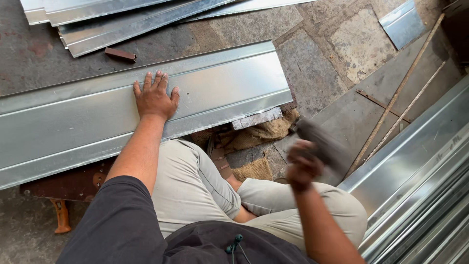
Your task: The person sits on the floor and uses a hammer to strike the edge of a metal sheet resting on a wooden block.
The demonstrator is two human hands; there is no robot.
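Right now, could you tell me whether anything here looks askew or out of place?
Nothing looks damaged. The metal sheet lies slanted under the flat left hand, its near edge overhanging the rusty support. The right hand grips a dark tool, blurred by motion. A small rusty block lies loose on the floor.

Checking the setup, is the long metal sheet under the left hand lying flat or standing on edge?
Lying flat: the metal sheet shows its broad face up, and the left hand presses on it, palm down.

Head camera looks steeply down, close over lap and floor.
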